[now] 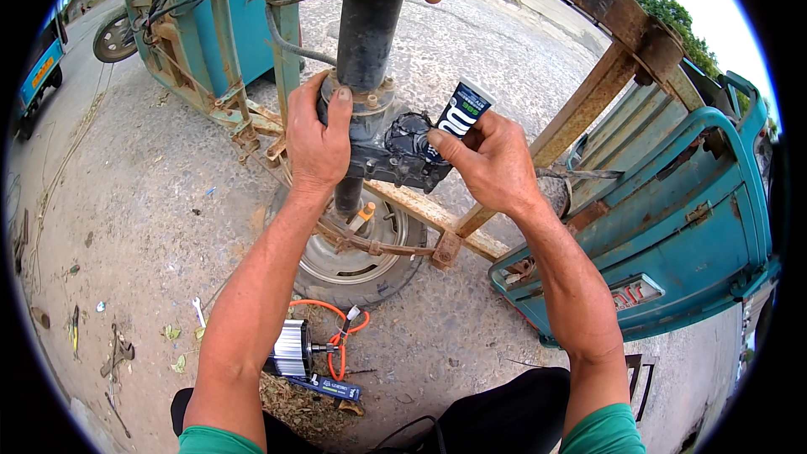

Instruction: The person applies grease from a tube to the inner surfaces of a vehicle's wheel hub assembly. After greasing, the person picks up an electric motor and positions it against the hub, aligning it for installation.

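My left hand [321,136] grips the flanged collar [372,102] at the lower end of a thick black axle tube [366,25], with the thumb over its rim. Beside it sits a dark housing [395,165] with a round face on its right, smeared with black material. My right hand [496,160] pinches a black squeeze tube [463,106] with white markings, its lower end at that round face. The tube's tip is hard to make out behind my thumb.
A tipped teal vehicle [639,227] with rusty frame bars [580,105] surrounds the axle, and a wheel [370,265] lies below. A finned silver motor [291,345], orange cable [343,345], blue package [336,388] and wrench [198,311] are on the ground. Another vehicle [38,76] stands far left.
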Demonstrator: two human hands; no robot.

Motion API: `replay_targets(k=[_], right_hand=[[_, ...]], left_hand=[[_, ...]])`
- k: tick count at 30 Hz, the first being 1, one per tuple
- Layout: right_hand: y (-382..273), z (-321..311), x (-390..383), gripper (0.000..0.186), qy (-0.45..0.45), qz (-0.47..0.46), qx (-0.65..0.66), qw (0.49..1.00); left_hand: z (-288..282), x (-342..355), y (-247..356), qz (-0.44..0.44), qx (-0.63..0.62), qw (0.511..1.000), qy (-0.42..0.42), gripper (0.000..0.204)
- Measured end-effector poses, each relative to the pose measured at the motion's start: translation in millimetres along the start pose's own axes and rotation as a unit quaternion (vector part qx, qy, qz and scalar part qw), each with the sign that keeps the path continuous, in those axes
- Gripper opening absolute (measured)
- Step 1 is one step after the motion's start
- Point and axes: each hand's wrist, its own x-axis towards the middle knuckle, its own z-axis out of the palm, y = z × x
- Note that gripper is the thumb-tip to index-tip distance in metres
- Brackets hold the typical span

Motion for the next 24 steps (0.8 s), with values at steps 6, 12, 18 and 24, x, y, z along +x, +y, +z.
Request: replay_targets(k=[6, 12, 18, 24], right_hand=[[7.5, -0.1, 0.4, 0.037, -0.002, -0.009, -0.005, 1.000], [1.1, -3.5, -1.4, 0.037, -0.005, -0.001, -0.013, 1.000], [9.8, -0.4, -2.2, 0.038, 0.009, -0.012, 0.009, 1.000], [7.7, -1.1, -3.5, 0.038, 0.007, 0.006, -0.001, 1.000]], left_hand=[[0.4, 0.2, 0.7, 0.001, 0.003, 1.000, -0.005, 0.059], [-0.4, -0.1, -0.1, 0.001, 0.004, 1.000, -0.005, 0.059], [1.2, -0.1, -1.5, 0.009, -0.002, 1.000, -0.001, 0.060], [0.3, -0.1, 1.4, 0.004, 0.005, 1.000, 0.000, 0.059]])
